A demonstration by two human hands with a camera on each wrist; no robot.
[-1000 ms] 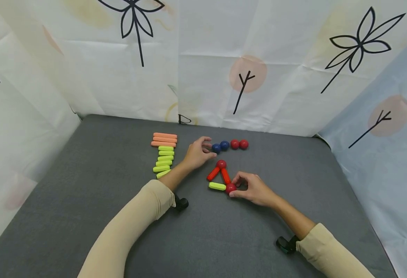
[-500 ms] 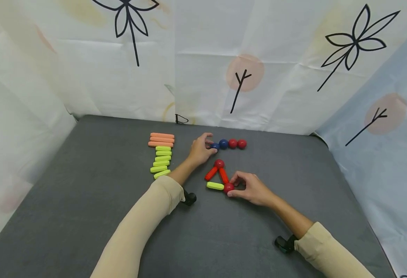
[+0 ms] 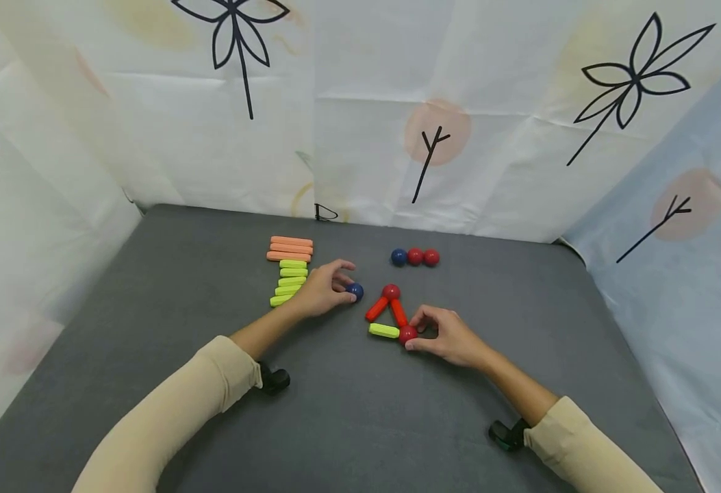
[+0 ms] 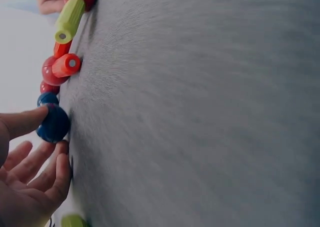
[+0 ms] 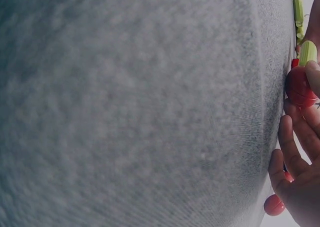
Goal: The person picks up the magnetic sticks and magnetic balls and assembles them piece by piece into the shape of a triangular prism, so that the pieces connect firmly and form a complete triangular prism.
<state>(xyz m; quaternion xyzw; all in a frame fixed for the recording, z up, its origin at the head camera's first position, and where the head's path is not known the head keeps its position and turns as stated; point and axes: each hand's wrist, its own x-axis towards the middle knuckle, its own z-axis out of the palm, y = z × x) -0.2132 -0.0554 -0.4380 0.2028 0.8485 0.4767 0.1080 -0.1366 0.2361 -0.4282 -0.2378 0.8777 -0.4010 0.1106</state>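
Between thumb and fingers my left hand [image 3: 324,290] pinches a blue ball [image 3: 355,292], just left of a joined figure of balls and rods. That figure has a red ball [image 3: 391,292] at its top, with two red rods [image 3: 399,313] spreading down from it. At its lower right corner is another red ball [image 3: 407,334], which my right hand [image 3: 449,337] holds between thumb and fingers. A yellow-green rod [image 3: 384,331] reaches left from that ball. In the left wrist view, metal discs show in the free ends of the yellow-green rod [image 4: 63,35] and one red rod [image 4: 72,63].
Behind the figure, a blue ball [image 3: 399,257] and two red balls [image 3: 424,257] stand in a row. Several yellow-green rods [image 3: 292,272] lie stacked at the left, partly behind my left hand, below several orange rods [image 3: 290,248]. A patterned cloth [image 3: 360,164] hangs behind the grey table [image 3: 360,424].
My left hand has taken the leftmost blue ball from the back row and brought it left and nearer. The right hand keeps its hold on the lower red ball.
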